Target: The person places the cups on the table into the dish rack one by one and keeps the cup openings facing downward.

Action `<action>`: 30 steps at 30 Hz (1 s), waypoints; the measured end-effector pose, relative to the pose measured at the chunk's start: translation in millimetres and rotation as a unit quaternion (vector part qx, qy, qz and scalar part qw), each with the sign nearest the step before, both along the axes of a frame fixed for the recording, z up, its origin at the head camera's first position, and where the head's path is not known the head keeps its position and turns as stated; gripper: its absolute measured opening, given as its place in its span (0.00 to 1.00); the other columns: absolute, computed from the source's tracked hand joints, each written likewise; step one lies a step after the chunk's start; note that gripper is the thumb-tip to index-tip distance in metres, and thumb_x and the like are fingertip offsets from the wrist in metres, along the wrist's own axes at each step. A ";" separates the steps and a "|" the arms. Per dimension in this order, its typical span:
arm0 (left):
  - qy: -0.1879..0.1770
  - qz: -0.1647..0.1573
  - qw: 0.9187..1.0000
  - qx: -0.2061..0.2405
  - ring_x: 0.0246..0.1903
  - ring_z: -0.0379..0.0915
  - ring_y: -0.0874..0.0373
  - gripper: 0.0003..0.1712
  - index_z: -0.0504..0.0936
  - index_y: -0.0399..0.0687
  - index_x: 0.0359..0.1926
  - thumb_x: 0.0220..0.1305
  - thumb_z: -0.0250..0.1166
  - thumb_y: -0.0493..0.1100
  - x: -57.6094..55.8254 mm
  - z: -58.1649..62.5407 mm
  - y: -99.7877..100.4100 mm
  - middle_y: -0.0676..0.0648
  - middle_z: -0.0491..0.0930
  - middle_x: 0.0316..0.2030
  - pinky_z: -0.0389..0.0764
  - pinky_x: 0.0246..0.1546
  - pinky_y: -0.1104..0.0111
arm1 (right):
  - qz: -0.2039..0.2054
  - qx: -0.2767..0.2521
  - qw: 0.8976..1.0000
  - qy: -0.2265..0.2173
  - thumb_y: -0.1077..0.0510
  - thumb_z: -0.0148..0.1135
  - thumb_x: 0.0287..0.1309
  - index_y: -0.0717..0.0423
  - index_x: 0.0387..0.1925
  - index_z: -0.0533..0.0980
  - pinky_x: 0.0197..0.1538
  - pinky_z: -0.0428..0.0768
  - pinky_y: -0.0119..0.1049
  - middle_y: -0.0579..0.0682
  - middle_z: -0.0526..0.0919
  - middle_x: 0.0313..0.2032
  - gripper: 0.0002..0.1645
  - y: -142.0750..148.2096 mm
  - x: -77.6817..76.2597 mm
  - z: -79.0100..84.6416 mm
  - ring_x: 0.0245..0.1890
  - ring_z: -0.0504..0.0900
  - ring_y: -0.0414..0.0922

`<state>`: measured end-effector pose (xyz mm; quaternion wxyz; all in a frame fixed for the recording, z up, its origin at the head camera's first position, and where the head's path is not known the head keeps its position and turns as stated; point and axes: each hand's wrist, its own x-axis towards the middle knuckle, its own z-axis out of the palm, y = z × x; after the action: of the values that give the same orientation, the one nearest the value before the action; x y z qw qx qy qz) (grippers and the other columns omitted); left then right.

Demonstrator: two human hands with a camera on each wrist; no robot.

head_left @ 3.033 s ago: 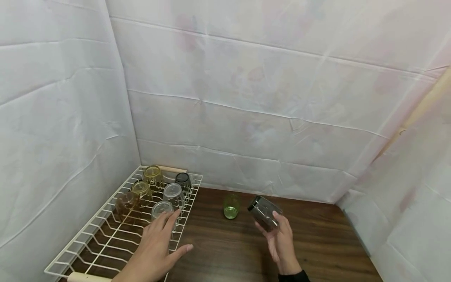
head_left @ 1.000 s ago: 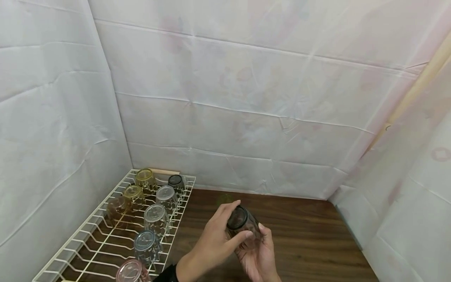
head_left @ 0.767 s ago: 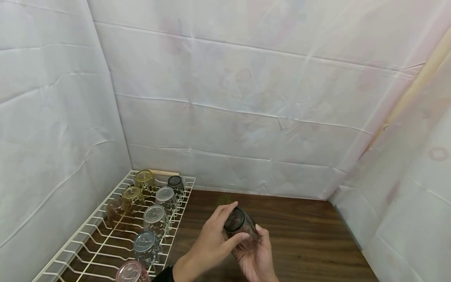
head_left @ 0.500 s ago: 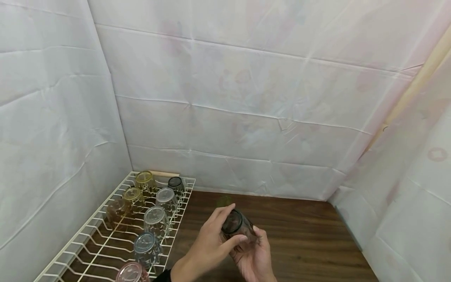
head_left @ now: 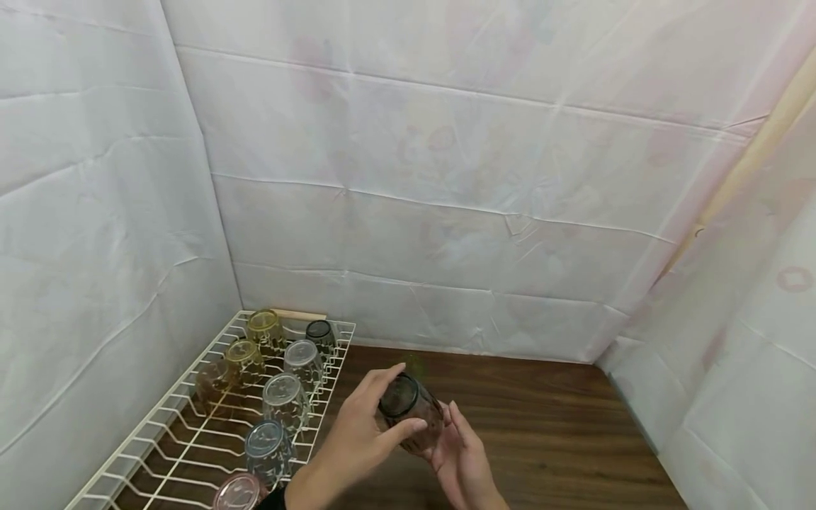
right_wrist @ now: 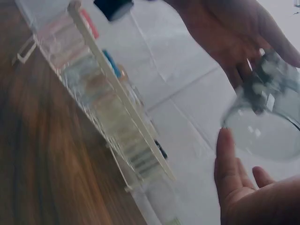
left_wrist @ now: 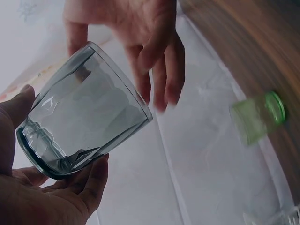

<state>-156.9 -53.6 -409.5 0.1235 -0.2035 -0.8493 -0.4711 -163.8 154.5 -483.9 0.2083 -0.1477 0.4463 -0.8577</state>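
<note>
In the head view, my left hand [head_left: 357,433] grips a smoky grey drinking glass [head_left: 417,419] near its base. The glass is tilted, base toward the rack side and mouth toward my right hand [head_left: 464,460]. That right hand has its fingers extended beside the mouth; in the left wrist view the fingers stand apart from the glass wall. A green glass [left_wrist: 258,118] stands on the table behind; the held glass and left hand hide most of it in the head view.
A white wire rack [head_left: 191,444] stands at the left, holding several upturned glasses, among them a blue glass [head_left: 266,446], a pink glass [head_left: 238,492] and a yellow glass [head_left: 265,327]. Whitish sheeting [head_left: 408,234] walls the dark wooden table [head_left: 567,432] in.
Three seconds ago the right hand alone held the grey glass, with the left hand over the rack. Both hands then held it; now the right fingers have loosened and the left hand has shifted it left.
</note>
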 end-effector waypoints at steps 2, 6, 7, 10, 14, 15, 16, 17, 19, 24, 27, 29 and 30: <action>0.013 0.023 1.000 -0.005 0.52 0.82 0.62 0.48 0.74 0.59 0.76 0.56 0.83 0.52 0.5 0.8 -6.8 0.54 0.82 0.60 0.87 0.46 0.70 | -0.037 0.062 0.997 0.009 0.32 0.31 0.85 0.48 0.79 0.64 0.68 0.82 0.39 0.40 0.79 0.69 0.38 3.6 -2.8 1.9 0.67 0.80 0.40; 0.046 0.078 0.996 -0.021 0.50 0.82 0.63 0.47 0.76 0.60 0.74 0.53 0.84 0.52 4.3 0.1 -24.3 0.55 0.83 0.56 0.87 0.49 0.64 | -0.102 0.137 0.984 0.047 0.38 0.35 0.87 0.57 0.79 0.63 0.67 0.83 0.44 0.44 0.81 0.68 0.37 16.0 -9.4 2.5 0.68 0.79 0.42; 0.050 0.091 0.994 -0.025 0.52 0.82 0.61 0.47 0.75 0.60 0.74 0.54 0.84 0.53 6.2 0.1 -29.4 0.55 0.83 0.56 0.87 0.51 0.60 | -0.114 0.140 0.982 0.058 0.40 0.35 0.87 0.58 0.78 0.65 0.67 0.83 0.44 0.44 0.82 0.67 0.35 20.0 -10.7 2.3 0.68 0.80 0.42; 0.062 0.128 0.989 -0.039 0.55 0.83 0.56 0.47 0.75 0.61 0.74 0.55 0.84 0.55 12.1 1.0 -45.5 0.54 0.83 0.59 0.86 0.54 0.53 | -0.160 0.158 0.972 0.071 0.44 0.37 0.88 0.61 0.75 0.67 0.67 0.84 0.43 0.43 0.85 0.63 0.32 30.0 -14.5 2.6 0.68 0.81 0.42; 0.080 0.178 0.979 -0.051 0.54 0.83 0.54 0.48 0.76 0.59 0.74 0.53 0.85 0.55 20.9 6.3 -69.8 0.50 0.84 0.60 0.86 0.52 0.55 | -0.238 0.242 0.939 0.063 0.45 0.47 0.85 0.61 0.74 0.69 0.70 0.80 0.44 0.48 0.84 0.65 0.31 36.5 -18.7 3.7 0.70 0.78 0.46; 0.084 0.193 0.976 -0.055 0.53 0.83 0.55 0.49 0.76 0.59 0.74 0.52 0.86 0.54 23.1 8.1 -76.7 0.50 0.84 0.59 0.85 0.51 0.59 | -0.253 0.270 0.927 0.065 0.45 0.50 0.84 0.60 0.75 0.69 0.71 0.78 0.47 0.50 0.83 0.67 0.31 37.2 -19.5 3.5 0.71 0.77 0.48; 0.087 0.208 0.972 -0.058 0.52 0.82 0.56 0.50 0.76 0.59 0.74 0.51 0.86 0.54 25.0 9.7 -84.1 0.50 0.84 0.59 0.84 0.51 0.64 | -0.265 0.299 0.914 0.070 0.45 0.52 0.83 0.59 0.75 0.69 0.73 0.77 0.50 0.53 0.81 0.68 0.32 37.9 -20.2 2.9 0.73 0.76 0.51; 0.090 0.222 0.969 -0.060 0.52 0.82 0.56 0.51 0.76 0.59 0.74 0.50 0.87 0.54 26.7 11.4 -91.8 0.50 0.84 0.59 0.82 0.51 0.69 | -0.275 0.329 0.900 0.078 0.44 0.54 0.82 0.57 0.76 0.70 0.73 0.77 0.54 0.56 0.80 0.70 0.32 38.6 -20.9 2.0 0.73 0.76 0.54; 0.089 0.244 0.963 -0.063 0.51 0.81 0.56 0.52 0.75 0.59 0.75 0.49 0.88 0.54 29.0 14.7 -107.8 0.50 0.84 0.59 0.77 0.49 0.76 | -0.288 0.385 0.871 0.096 0.43 0.57 0.80 0.55 0.77 0.69 0.73 0.76 0.62 0.60 0.77 0.72 0.34 40.0 -22.1 -0.5 0.73 0.74 0.60; 0.097 0.280 0.951 -0.085 0.53 0.82 0.44 0.53 0.75 0.56 0.75 0.48 0.88 0.53 31.0 18.0 -148.8 0.43 0.83 0.60 0.73 0.45 0.75 | -0.288 0.505 0.803 0.133 0.37 0.61 0.76 0.51 0.79 0.67 0.72 0.69 0.75 0.64 0.70 0.77 0.41 46.1 -25.3 -10.2 0.77 0.67 0.70; 0.113 0.301 0.942 -0.093 0.52 0.82 0.39 0.53 0.77 0.51 0.73 0.45 0.89 0.50 32.3 13.7 -173.0 0.39 0.83 0.58 0.69 0.44 0.74 | -0.288 0.566 0.758 0.148 0.35 0.62 0.74 0.52 0.79 0.68 0.73 0.62 0.81 0.65 0.69 0.78 0.42 52.2 -28.6 -18.1 0.79 0.63 0.72; 0.118 0.312 0.937 -0.102 0.52 0.80 0.36 0.52 0.77 0.48 0.72 0.45 0.89 0.48 33.5 9.6 -188.7 0.36 0.83 0.58 0.66 0.43 0.74 | -0.291 0.591 0.738 0.149 0.35 0.62 0.74 0.53 0.78 0.68 0.73 0.60 0.82 0.65 0.70 0.77 0.42 57.8 -30.9 -22.9 0.79 0.62 0.72; 0.118 0.317 0.935 -0.108 0.51 0.81 0.35 0.51 0.78 0.46 0.71 0.45 0.89 0.49 34.1 7.3 -196.2 0.35 0.83 0.57 0.67 0.42 0.73 | -0.292 0.599 0.731 0.145 0.35 0.62 0.74 0.53 0.78 0.68 0.73 0.58 0.83 0.65 0.71 0.77 0.42 61.0 -31.9 -24.7 0.79 0.61 0.72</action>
<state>-122.7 -249.8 -402.2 0.3428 0.0106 -0.8950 -0.2852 -195.8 215.5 -508.6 -0.0750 0.0225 0.9135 -0.3993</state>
